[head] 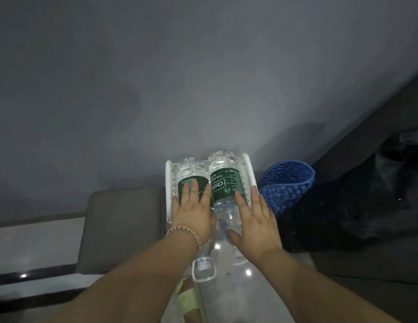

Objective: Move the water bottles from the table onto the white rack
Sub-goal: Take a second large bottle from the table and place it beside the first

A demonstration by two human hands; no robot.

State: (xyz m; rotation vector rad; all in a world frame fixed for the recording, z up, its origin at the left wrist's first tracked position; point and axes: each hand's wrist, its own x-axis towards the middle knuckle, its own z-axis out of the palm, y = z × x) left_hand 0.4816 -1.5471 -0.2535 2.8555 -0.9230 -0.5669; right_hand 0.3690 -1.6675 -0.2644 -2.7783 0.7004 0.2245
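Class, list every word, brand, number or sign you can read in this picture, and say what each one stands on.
"C'estb…": white brand word, printed sideways on the green label of the right water bottle; its last letters are unclear.
Small print beside it on the same label: too blurred to read.
Label of the left water bottle: largely under the left hand; nothing readable.
No other text shows anywhere else.

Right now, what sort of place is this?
Probably a dimly lit room in a home. Cues: a grey cushioned seat against a plain grey wall, a blue plastic basket beside the white rack holding water bottles, and a green slipper on the glossy floor.
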